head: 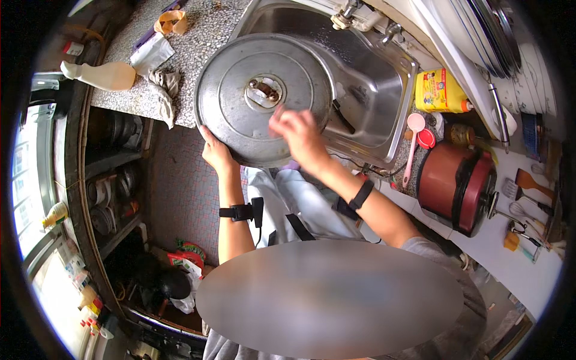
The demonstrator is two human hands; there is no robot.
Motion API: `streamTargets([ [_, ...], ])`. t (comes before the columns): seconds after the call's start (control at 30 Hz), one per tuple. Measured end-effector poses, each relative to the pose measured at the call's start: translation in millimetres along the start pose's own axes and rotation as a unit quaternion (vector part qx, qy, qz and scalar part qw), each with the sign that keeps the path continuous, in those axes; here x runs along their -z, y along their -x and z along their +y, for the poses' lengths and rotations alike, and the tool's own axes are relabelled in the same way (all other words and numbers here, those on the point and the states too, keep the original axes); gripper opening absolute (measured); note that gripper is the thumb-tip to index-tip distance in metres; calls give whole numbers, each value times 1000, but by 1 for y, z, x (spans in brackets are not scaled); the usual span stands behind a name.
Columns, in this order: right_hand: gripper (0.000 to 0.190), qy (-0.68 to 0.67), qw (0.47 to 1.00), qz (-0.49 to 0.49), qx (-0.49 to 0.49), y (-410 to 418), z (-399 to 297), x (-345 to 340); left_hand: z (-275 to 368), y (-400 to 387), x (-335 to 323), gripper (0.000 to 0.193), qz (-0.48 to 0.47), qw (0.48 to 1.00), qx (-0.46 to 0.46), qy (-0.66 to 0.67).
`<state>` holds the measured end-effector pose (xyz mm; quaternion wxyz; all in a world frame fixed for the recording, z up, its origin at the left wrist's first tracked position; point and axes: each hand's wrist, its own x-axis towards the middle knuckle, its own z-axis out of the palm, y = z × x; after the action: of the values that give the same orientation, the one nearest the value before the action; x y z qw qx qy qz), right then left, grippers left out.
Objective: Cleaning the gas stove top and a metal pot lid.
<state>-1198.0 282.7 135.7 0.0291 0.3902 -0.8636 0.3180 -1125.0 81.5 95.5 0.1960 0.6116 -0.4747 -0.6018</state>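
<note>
A large round grey metal pot lid [229, 108] is held over the near left part of the stainless steel sink [382, 85]. My left hand [217, 150] grips its lower left rim, with the thumb on top. Near the lid's centre right, my right hand [297, 130] is blurred and lies over the lid's surface; whether its fingers hold anything cannot be told. The lid's handle [263, 90] is brown and worn, on a pale round plate. A black-handled utensil [343, 117] lies in the sink, partly hidden by the lid.
A spray bottle [101, 75], a crumpled cloth [165, 94] and a white packet [153, 53] lie on the speckled counter. A yellow bottle [438, 90], a pink spoon [411, 144] and a dark red cooker [450, 184] are at the right. Taps [348, 13] stand behind the sink.
</note>
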Motion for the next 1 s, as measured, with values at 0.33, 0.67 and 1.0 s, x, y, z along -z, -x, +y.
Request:
streamTargets([
  [0.33,17,18,991,126,-42,-63,148,49,-13,0,-8,82,-35,998,-12,44],
  [0.67,25,-79,963,134,-222,51,75,19,-12,7,-1,83,-26,997,-18,69],
  [1.0,22,-23,961,174,-213,6,111,22,-10,36,-31,89,-26,994,-2,109],
])
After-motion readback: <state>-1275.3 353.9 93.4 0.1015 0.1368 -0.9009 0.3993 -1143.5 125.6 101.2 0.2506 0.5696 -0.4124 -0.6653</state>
